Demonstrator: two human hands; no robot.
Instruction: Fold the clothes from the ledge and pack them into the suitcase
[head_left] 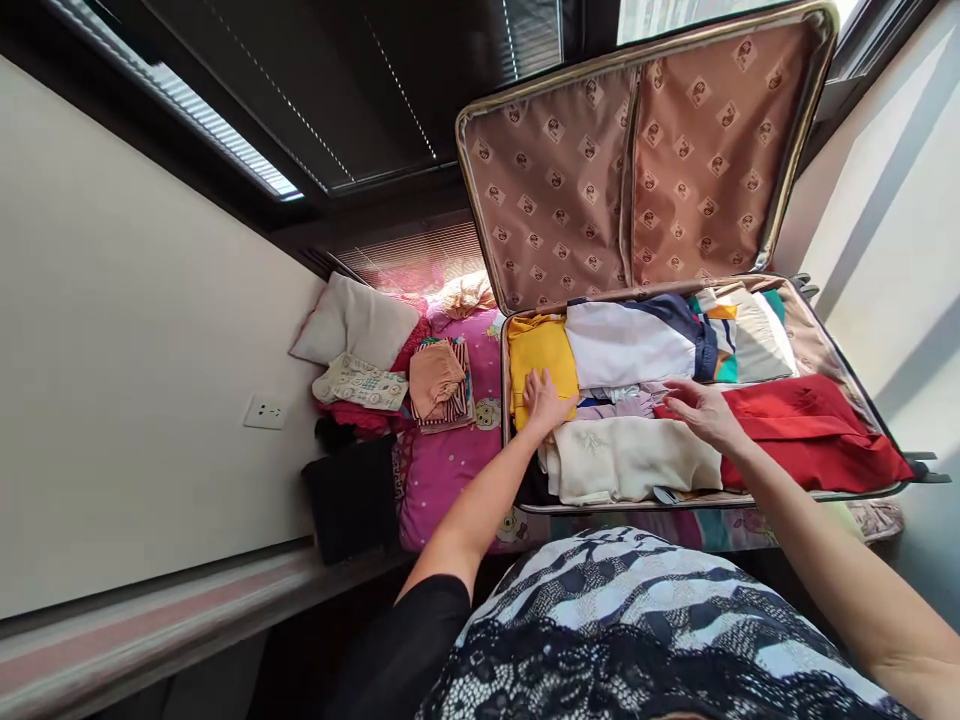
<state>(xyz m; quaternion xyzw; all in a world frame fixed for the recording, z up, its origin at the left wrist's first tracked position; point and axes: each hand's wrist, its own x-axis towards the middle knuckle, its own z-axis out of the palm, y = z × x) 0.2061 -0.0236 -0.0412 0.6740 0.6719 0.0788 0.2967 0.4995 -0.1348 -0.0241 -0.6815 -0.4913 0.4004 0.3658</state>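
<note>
An open suitcase holds folded clothes, its patterned lid leaning back. My left hand rests on a folded yellow garment at the suitcase's left end, fingers spread over the cloth. Half-curled, with gaps between the fingers, my right hand hovers over the middle of the clothes and holds nothing that I can see. Near it are a lilac cloth, a red garment and a cream knit. Behind lies a white garment with navy parts.
Left of the suitcase, a stack of folded clothes sits on a pink bedspread. Beyond it are a pale pillow, a patterned cloth and a black item. Walls stand close on both sides, with a dark window blind behind.
</note>
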